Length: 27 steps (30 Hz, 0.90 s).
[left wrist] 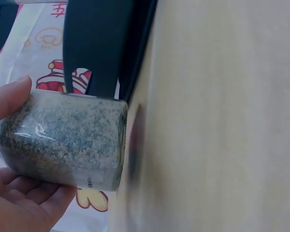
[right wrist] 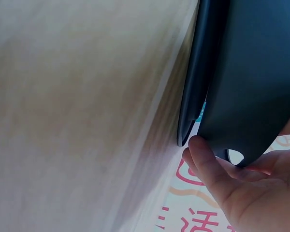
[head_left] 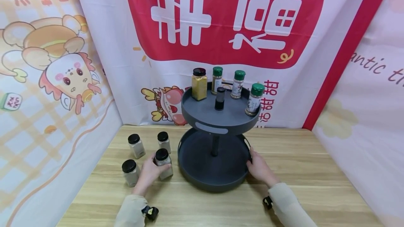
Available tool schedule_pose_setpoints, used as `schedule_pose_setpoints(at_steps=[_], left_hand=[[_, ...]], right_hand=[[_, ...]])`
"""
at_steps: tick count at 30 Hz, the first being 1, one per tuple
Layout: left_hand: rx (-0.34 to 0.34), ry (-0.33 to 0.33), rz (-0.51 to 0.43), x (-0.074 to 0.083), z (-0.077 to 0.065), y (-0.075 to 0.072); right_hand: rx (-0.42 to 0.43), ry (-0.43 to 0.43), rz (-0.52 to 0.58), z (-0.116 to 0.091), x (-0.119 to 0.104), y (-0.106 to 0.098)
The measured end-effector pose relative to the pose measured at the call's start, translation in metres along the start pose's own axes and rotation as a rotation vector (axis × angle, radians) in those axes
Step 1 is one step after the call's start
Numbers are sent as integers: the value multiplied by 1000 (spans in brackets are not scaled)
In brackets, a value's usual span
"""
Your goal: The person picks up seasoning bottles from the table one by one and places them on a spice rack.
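My left hand (head_left: pixel 150 169) grips a square clear spice jar (left wrist: pixel 63 140) with a black lid, thumb on one side and fingers on the other. Grey-green flakes fill that jar, which appears slightly above the table, left of a dark grey two-tier turntable rack (head_left: pixel 214 186). At the rack's right side, my right hand (head_left: pixel 261 167) holds the lower tray's wall by its handle cutout. The right wrist view shows fingers (right wrist: pixel 210 169) against the tray's outside. Three more black-lidded jars stand near the left hand: one behind (head_left: pixel 164 143), one back left (head_left: pixel 137 147), one front left (head_left: pixel 130 174).
On the upper tray (head_left: pixel 189 109) stand a yellow-filled jar (head_left: pixel 199 86), a small black-topped bottle (head_left: pixel 220 100) and three green-capped shakers (head_left: pixel 254 101). The lower tray holds nothing visible. Printed cloth hangings (head_left: pixel 104 16) enclose the wooden table (head_left: pixel 300 171) at the back and sides.
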<state>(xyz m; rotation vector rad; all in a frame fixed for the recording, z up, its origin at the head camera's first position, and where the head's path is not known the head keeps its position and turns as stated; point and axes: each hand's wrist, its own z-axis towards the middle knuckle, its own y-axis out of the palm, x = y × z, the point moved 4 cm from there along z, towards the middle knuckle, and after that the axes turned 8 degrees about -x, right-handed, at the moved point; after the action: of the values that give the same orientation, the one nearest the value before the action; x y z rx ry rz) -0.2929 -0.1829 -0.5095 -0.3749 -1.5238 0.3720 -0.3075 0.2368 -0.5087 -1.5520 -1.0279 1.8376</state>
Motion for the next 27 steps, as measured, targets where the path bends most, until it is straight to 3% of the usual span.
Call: schedule_pose_setpoints(at_steps=[8,12,21,27], left_hand=[[82,15,-37,20,1,-5],[123,28,-1,30,1,-6],[116,43,-93,52,6,-5],[136,82,-76,68,11,-1]], right_hand=[[5,-5,-14,-1,-1,-1],[0,-4,-18,-1,-1,-1],[2,-15,-24,0,1,2],[7,-17,-35,-3,-2,0]])
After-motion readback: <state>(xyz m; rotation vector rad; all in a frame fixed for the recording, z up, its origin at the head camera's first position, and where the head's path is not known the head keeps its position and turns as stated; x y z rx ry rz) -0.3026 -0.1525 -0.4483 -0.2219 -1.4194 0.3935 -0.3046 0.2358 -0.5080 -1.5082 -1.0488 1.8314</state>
